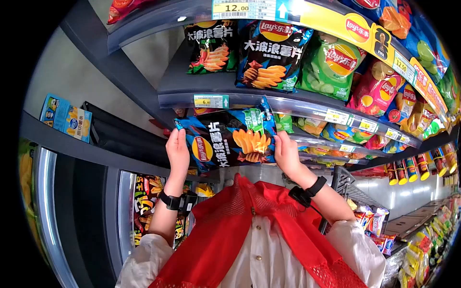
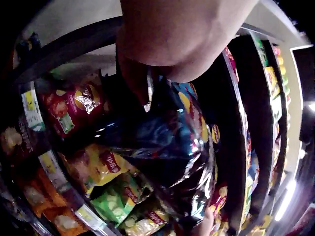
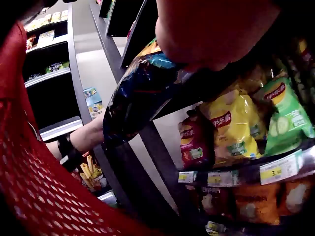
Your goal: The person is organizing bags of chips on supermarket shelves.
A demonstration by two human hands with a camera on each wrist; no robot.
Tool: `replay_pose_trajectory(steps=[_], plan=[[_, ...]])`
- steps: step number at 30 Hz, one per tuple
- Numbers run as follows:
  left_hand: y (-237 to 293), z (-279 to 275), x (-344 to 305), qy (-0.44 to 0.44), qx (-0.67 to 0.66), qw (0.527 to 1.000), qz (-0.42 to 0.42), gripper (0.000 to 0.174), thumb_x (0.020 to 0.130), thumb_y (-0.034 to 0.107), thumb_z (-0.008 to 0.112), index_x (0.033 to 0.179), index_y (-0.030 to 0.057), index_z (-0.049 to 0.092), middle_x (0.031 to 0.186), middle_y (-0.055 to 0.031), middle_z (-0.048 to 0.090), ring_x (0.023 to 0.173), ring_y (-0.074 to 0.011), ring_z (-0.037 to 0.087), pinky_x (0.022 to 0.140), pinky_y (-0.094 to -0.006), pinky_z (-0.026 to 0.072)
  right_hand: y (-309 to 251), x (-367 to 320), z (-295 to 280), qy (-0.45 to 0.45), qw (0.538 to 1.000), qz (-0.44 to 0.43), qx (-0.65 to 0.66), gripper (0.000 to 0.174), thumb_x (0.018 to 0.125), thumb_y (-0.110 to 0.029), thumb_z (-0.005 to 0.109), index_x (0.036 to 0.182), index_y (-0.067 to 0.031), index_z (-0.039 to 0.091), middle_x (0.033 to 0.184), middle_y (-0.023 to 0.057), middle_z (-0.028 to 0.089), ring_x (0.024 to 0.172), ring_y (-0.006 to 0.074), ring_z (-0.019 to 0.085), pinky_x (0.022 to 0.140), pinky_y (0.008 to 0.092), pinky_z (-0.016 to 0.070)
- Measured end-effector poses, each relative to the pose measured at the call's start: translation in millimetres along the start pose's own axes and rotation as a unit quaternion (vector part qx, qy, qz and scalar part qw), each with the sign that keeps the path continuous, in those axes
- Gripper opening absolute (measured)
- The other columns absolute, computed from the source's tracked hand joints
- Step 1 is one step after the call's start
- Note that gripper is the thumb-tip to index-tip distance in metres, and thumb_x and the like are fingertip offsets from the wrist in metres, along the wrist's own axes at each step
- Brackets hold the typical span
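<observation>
A black and blue bag of Lay's potato chips (image 1: 230, 139) is held up sideways in front of the chest, its printed front facing up. My left hand (image 1: 177, 146) pinches one end of it, thumb on the front. At the opposite end my right hand (image 1: 286, 151) grips the edge. The left wrist view has the dark shiny bag (image 2: 162, 137) hanging below the left hand (image 2: 172, 39). From the right wrist the bag (image 3: 135, 93) shows edge-on beneath the right hand (image 3: 211, 37). On the shelf beyond stand a similar black bag (image 1: 271, 57) and a green one (image 1: 331, 67).
Grey shelves with a price-tag rail (image 1: 259, 100) curve around ahead, stocked with chip bags. A blue carton (image 1: 66, 118) sits at the left by a dark shelf. Behind the right arm is a shopping cart (image 1: 343, 185). Several chip canisters (image 1: 422, 165) line the right side.
</observation>
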State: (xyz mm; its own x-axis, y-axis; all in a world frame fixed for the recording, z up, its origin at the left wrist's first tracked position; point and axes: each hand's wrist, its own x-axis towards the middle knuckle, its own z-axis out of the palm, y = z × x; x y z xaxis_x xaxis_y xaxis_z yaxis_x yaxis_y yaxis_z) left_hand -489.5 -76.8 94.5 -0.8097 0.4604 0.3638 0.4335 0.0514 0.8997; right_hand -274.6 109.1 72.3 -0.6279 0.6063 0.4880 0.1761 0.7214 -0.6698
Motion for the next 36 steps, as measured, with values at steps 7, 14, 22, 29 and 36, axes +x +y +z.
replay_pose_trajectory(steps=[7,14,22,29,36], plan=[[47.2,1.2,2.3,0.017,-0.216,0.972,-0.090,0.022,0.093,0.012,0.044,0.080,-0.0033,0.052,0.072,0.0043,0.048,0.067,-0.0035,0.040,0.060,-0.0200,0.0365,12.4,-6.6,-17.0,0.028,0.982,-0.090,0.166,0.026,0.080,-0.004,0.057,0.102,-0.0031,0.043,0.091,0.0190,0.059,0.075,0.0316,0.061,0.063,0.0354,0.0492],[110.8,17.7,12.7,-0.095,0.219,0.876,0.420,0.014,0.071,0.006,0.057,0.085,0.0042,0.061,0.082,-0.0060,0.061,0.076,-0.0217,0.059,0.073,-0.0331,0.0428,-76.7,27.7,-14.1,-0.180,0.973,-0.105,0.104,0.095,0.058,-0.024,0.080,0.130,0.0040,0.024,0.126,0.0237,0.039,0.116,0.0387,0.041,0.098,0.0400,0.0351],[134.2,15.6,24.2,-0.054,0.227,0.833,0.502,0.026,0.066,0.011,0.064,0.092,0.0085,0.062,0.091,-0.0019,0.060,0.084,-0.0193,0.057,0.076,-0.0341,0.0407,-77.8,41.3,39.6,-0.076,0.980,-0.033,0.180,0.085,0.063,-0.017,0.077,0.129,-0.0047,0.026,0.104,0.0204,0.056,0.095,0.0341,0.058,0.081,0.0375,0.0470],[89.6,-2.3,43.3,0.079,0.108,0.919,0.370,0.072,0.076,0.019,0.067,0.131,0.0000,0.026,0.134,-0.0214,0.032,0.121,-0.0332,0.036,0.101,-0.0411,0.0280,-97.3,86.6,17.8,-0.040,0.914,-0.004,0.404,0.060,0.069,-0.005,0.072,0.116,-0.0014,0.035,0.104,0.0101,0.054,0.096,0.0163,0.054,0.083,0.0300,0.0439],[67.0,5.0,72.5,-0.124,0.047,0.980,0.149,0.074,0.072,0.018,0.071,0.125,-0.0061,0.024,0.114,-0.0212,0.050,0.106,-0.0277,0.051,0.091,-0.0365,0.0393,-98.6,155.0,33.5,-0.008,0.938,-0.100,0.333,0.072,0.065,-0.005,0.075,0.124,-0.0009,0.033,0.112,0.0123,0.049,0.105,0.0202,0.050,0.090,0.0332,0.0399]])
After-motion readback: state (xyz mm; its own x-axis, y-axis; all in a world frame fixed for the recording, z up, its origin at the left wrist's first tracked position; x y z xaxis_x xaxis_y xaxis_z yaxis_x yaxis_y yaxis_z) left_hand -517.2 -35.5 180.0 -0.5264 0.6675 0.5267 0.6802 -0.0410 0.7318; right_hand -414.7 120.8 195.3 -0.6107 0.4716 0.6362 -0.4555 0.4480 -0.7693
